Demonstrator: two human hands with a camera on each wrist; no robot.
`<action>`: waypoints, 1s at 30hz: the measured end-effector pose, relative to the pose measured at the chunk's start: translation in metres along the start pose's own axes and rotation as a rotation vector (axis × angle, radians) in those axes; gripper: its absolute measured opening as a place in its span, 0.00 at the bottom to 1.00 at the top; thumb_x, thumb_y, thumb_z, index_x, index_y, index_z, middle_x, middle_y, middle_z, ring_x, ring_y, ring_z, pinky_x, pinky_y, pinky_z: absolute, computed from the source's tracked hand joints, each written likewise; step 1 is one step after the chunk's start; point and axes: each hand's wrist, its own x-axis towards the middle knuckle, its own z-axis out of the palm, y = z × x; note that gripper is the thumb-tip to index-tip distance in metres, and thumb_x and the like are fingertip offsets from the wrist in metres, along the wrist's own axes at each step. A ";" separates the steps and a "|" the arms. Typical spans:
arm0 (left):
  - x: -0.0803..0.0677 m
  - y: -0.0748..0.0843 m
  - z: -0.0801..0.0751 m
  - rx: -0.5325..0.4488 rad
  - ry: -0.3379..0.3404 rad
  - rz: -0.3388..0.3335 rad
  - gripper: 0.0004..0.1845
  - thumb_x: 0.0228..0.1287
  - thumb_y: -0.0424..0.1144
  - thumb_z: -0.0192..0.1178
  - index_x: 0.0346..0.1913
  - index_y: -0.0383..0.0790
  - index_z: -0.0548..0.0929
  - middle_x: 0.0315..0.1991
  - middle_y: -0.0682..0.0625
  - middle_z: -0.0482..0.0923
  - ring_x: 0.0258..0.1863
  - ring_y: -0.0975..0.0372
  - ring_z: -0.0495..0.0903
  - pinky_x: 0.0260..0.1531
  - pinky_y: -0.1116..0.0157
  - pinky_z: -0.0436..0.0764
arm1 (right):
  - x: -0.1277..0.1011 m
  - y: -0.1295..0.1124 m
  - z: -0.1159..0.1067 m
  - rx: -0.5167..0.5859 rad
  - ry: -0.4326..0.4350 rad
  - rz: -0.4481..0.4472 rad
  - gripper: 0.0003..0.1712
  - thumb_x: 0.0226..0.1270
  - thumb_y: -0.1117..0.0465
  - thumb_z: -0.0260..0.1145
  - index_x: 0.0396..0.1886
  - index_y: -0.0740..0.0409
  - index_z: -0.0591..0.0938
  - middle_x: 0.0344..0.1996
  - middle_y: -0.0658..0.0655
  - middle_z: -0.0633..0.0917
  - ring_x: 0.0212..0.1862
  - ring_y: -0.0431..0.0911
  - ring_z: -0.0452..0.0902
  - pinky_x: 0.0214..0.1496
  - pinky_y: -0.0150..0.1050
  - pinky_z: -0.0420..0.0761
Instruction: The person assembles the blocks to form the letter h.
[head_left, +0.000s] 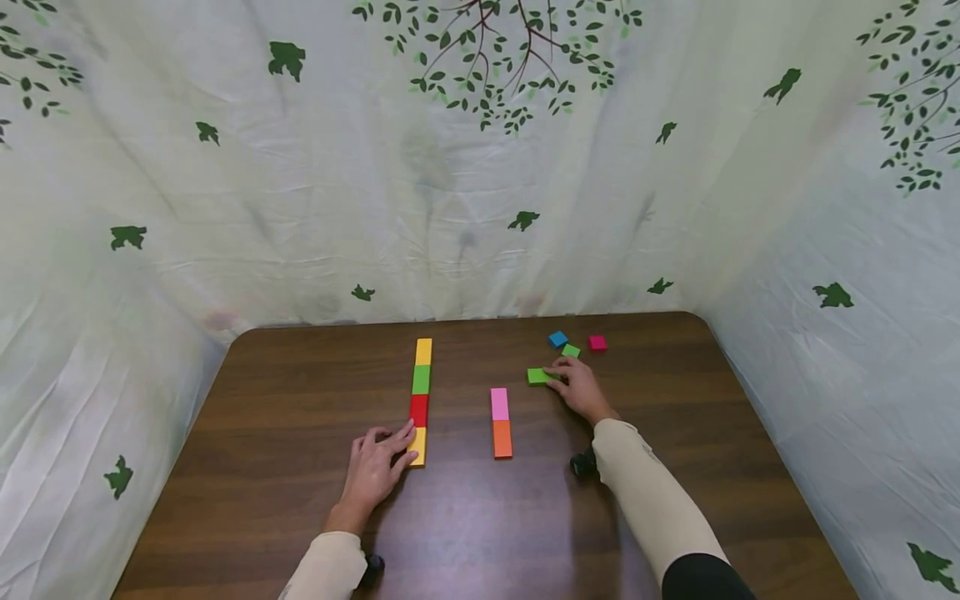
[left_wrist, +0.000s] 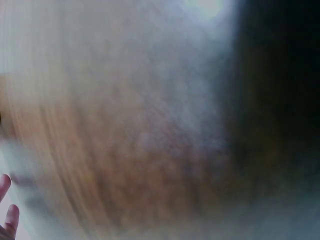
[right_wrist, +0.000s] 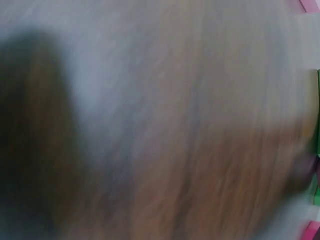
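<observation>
In the head view, a column of flat blocks runs away from the person: a near yellow block (head_left: 418, 448), a red block (head_left: 419, 410), a green block (head_left: 422, 380) and a far yellow block (head_left: 423, 351). My left hand (head_left: 375, 468) touches the near end of this column from the left, fingers extended. My right hand (head_left: 581, 388) pinches the right end of another green block (head_left: 537, 377) between thumb and fingers. Between the hands, a pink block (head_left: 499, 404) and an orange block (head_left: 502, 439) lie end to end. Both wrist views are mostly blurred.
Beyond the right hand lie a blue block (head_left: 557, 339), a loose green block (head_left: 571, 351) and a crimson block (head_left: 597, 343). They rest near the far edge of the brown wooden table (head_left: 300, 400). A white curtain (head_left: 450, 250) with leaf prints hangs behind it.
</observation>
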 end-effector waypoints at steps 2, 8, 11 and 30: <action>0.001 0.000 0.000 -0.001 -0.001 -0.002 0.30 0.60 0.49 0.66 0.64 0.46 0.73 0.67 0.53 0.69 0.59 0.49 0.66 0.56 0.46 0.61 | 0.004 -0.003 0.001 0.009 -0.013 0.004 0.17 0.64 0.64 0.67 0.52 0.65 0.84 0.48 0.62 0.78 0.52 0.57 0.74 0.56 0.52 0.73; 0.001 0.000 -0.002 -0.014 0.001 -0.009 0.30 0.60 0.49 0.66 0.64 0.47 0.73 0.66 0.53 0.69 0.59 0.49 0.66 0.57 0.46 0.61 | 0.013 -0.014 0.006 0.004 -0.042 -0.004 0.17 0.64 0.65 0.67 0.53 0.65 0.83 0.49 0.63 0.78 0.53 0.57 0.74 0.55 0.51 0.74; 0.002 0.000 -0.002 -0.015 -0.001 -0.015 0.30 0.60 0.49 0.66 0.65 0.47 0.73 0.67 0.53 0.69 0.60 0.49 0.66 0.57 0.46 0.61 | 0.017 -0.017 0.009 -0.002 -0.053 0.002 0.18 0.65 0.66 0.66 0.54 0.64 0.82 0.49 0.62 0.78 0.53 0.56 0.74 0.56 0.50 0.74; -0.002 0.001 -0.001 -0.012 0.036 0.017 0.29 0.57 0.47 0.68 0.63 0.45 0.76 0.65 0.53 0.72 0.57 0.48 0.68 0.55 0.46 0.62 | 0.033 -0.040 0.021 -0.004 -0.128 0.027 0.17 0.65 0.68 0.65 0.54 0.62 0.83 0.49 0.62 0.78 0.54 0.55 0.74 0.58 0.49 0.73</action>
